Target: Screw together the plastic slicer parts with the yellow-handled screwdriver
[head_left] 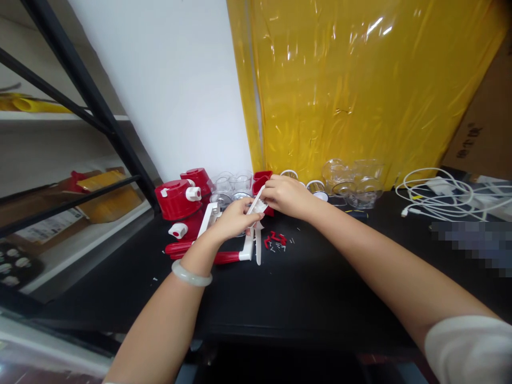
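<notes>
A narrow white plastic part (256, 201) is held above the black table between both hands. My left hand (235, 218) pinches its lower end, thumb on top. At the upper end, the fingers of my right hand (286, 195) are closed on the same part; their tips are partly hidden. Just below lies a white crank arm with a red handle (228, 257), and a flat white strip (258, 248) hangs or lies beside it. To the right are several small red pieces (276, 238) and tiny metal-coloured bits (278, 247).
Red plastic housings (175, 200) with white knobs stand at the left. Clear plastic cups (232, 184), slotted drums (318, 190) and more clear parts (366, 186) line the back. White cables (424, 194) lie at the right. A black shelf frame (92, 101) borders the left.
</notes>
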Available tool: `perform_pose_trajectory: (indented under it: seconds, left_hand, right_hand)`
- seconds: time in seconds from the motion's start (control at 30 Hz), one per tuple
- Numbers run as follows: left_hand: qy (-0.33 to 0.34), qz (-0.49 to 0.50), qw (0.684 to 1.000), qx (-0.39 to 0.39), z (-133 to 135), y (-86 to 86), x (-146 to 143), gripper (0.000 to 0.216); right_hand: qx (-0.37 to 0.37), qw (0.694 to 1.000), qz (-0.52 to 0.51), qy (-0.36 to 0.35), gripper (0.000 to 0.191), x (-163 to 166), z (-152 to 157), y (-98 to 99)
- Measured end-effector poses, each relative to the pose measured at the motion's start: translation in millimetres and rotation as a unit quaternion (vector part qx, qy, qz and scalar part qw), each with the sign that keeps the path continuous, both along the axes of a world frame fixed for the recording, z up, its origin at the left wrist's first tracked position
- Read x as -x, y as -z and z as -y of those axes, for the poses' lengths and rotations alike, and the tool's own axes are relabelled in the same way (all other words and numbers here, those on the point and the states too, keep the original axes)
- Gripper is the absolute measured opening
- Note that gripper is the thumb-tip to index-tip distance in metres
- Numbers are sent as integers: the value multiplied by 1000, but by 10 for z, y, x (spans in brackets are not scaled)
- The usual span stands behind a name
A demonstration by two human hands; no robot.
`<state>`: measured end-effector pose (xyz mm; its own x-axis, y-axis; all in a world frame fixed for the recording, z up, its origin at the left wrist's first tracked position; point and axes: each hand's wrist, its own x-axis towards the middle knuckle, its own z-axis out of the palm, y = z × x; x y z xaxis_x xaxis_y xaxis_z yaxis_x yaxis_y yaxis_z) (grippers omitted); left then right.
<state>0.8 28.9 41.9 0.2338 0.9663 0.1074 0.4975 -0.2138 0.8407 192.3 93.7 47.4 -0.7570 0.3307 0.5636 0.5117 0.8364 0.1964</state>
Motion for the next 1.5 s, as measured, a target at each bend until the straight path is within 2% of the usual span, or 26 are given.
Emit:
perform_pose_trajectory:
  seconds: [0.23, 0.37, 0.5, 0.6, 0.7, 0.83, 0.93, 1.0, 1.03, 1.07, 1.17, 1.23, 1.3, 1.37, 1.43, 1.5]
  left_hand:
    - [-50, -20, 999, -1, -41, 38, -10, 11]
    - [-51, -29, 998, -3, -43, 53, -6, 13]
    - [-79, -105, 990, -47, -13, 62, -4, 21]
    - [-54, -190, 974, -115, 3, 72, 2, 25]
    - [-1, -241, 959, -151, -4, 88, 15, 28]
    - [17, -268, 951, -156, -24, 108, 40, 31]
    - [17, -265, 952, -152, -22, 104, 47, 31]
    - [21, -260, 954, -152, -13, 94, 42, 30]
    - [26, -258, 954, -151, -7, 88, 38, 29]
    - [32, -255, 955, -150, -1, 82, 32, 27]
    - [53, -231, 962, -138, 18, 67, 14, 25]
    - [74, -201, 968, -134, 34, 60, 4, 24]
    - [94, -175, 971, -132, 51, 55, -1, 22]
    - [111, -157, 973, -129, 63, 53, 0, 19]
    - [126, -145, 974, -119, 67, 55, 7, 19]
    - [138, -145, 974, -105, 60, 64, 17, 20]
  right_hand:
    - [-24, 999, 42, 13, 15, 70, 117, -44]
    - [4, 998, 37, 41, 14, 36, 133, -101]
    - [122, 986, 59, 99, 11, -55, 140, -164]
    - [240, 953, 130, 133, 10, -56, 183, -139]
    - [326, 922, 173, 118, 16, 5, 211, -35]
    - [381, 905, 166, 89, 20, 43, 158, 91]
    - [465, 870, 155, 61, 9, -28, 86, 53]
    - [512, 848, 129, 45, 13, -112, 43, -30]
    - [510, 852, 111, 49, 18, -157, 22, -76]
    - [486, 868, 84, 60, 21, -200, 0, -118]
    - [341, 935, -15, 92, 23, -292, -69, -183]
    - [268, 959, -49, 77, 33, -319, -107, -175]
    - [272, 961, -37, 34, 40, -329, -122, -153]
    - [325, 946, 0, -4, 35, -333, -115, -138]
    - [373, 927, 33, -17, 26, -335, -100, -137]
    - [387, 921, 52, -8, 21, -334, -91, -141]
